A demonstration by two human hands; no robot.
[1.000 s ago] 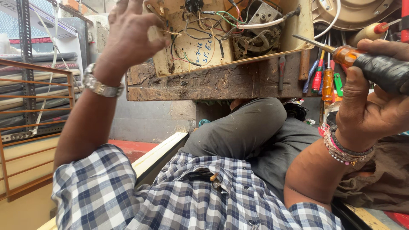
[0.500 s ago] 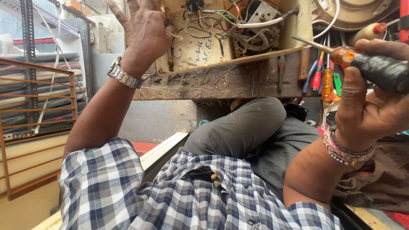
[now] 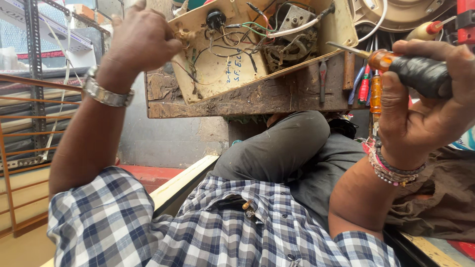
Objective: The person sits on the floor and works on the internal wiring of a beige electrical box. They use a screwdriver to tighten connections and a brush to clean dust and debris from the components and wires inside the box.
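Sitting with your knee drawn up under the bench, you are working in a checked shirt [image 3: 208, 232] and grey trousers [image 3: 282, 148]. Your right hand [image 3: 420, 104] is closing firmly around a screwdriver [image 3: 401, 66] with an orange collar and a dark taped handle, its blade pointing left toward the open unit and hovering just short of it. Your left hand [image 3: 141, 42], with a metal watch [image 3: 106, 91] at the wrist, is curling its fingers against the left edge of a cream panel [image 3: 217, 69], gripping or steadying it; from this angle you cannot quite tell which.

The panel is lying tilted on a worn wooden board [image 3: 247, 99], back side up, so its thin wires [image 3: 232, 37] and a small motor-like part [image 3: 292, 39] are showing. Judging by that, the opening-up is already done and you are partway through the inside work. The blade is not yet touching any screw or terminal, so the fastening or loosening looks still ahead, as does closing the unit.

Further back, several spare screwdrivers [image 3: 363, 86] are hanging beside the board, and a metal rack [image 3: 34, 74] is standing at the left.
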